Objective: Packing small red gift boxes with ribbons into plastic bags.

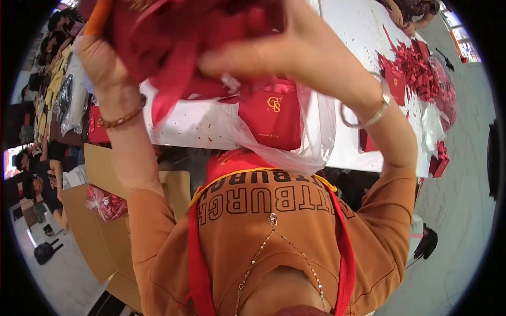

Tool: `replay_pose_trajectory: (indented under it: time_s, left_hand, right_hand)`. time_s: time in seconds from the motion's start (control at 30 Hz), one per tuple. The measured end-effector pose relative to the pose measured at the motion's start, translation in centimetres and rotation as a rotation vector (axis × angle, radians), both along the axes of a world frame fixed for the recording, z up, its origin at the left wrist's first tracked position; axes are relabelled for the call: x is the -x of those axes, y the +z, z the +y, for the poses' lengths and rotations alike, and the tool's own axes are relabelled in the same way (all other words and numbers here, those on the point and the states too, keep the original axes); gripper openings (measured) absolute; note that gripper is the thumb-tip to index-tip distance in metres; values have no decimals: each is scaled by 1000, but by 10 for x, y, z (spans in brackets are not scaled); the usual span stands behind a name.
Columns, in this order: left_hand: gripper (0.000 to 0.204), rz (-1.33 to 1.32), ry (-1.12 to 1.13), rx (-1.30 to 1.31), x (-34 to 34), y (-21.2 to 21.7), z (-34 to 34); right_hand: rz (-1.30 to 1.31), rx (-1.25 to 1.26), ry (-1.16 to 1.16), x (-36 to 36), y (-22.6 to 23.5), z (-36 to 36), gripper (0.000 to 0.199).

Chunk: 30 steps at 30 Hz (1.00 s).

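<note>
Both my hands are raised close to the camera, gripping a bundle of dark red fabric (174,37) at the top of the view. My left hand (103,63), with a bead bracelet at the wrist, holds its left side. My right hand (295,50), with a silver bangle, holds its right side, thumb pressed onto the cloth. Below the hands a red paper gift bag (271,116) stands inside a clear plastic bag (311,142) at the near edge of the white table (358,31).
Heaps of red paper scraps (419,68) and small red bags lie on the table's right part. An open cardboard box (103,226) with a red bundle stands on the floor at my left. Other people sit at the far left and at the top right.
</note>
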State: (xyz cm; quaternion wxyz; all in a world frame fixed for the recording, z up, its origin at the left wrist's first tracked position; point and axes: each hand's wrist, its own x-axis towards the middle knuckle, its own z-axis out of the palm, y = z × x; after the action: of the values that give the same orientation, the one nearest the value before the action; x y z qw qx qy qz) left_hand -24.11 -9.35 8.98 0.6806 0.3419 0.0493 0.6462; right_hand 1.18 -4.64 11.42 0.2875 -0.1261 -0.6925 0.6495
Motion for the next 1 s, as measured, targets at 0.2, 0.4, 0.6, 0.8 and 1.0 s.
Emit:
replay_pose_trajectory:
  time_s: [0.2, 0.4, 0.6, 0.8, 1.0]
  left_hand:
    - [26, 169, -15, 260, -14, -30, -48]
    - [47, 300, -110, 686, -79, -76, -49]
    - [35, 250, -250, 869, -99, -120, -38]
    - [28, 435, -184, 859, -107, -141, -20]
    - [27, 483, -199, 920, -108, -154, -5]
  right_hand:
    - [-552, -1068, -450, -86, -43, 3, 35]
    - [-633, -464, -392, -102, -141, -33, 48]
    - [-670, -392, -385, -98, -189, -50, 59]
    - [-789, -320, -470, -94, -187, -51, 70]
    - [-824, -210, -418, -99, -197, -37, 74]
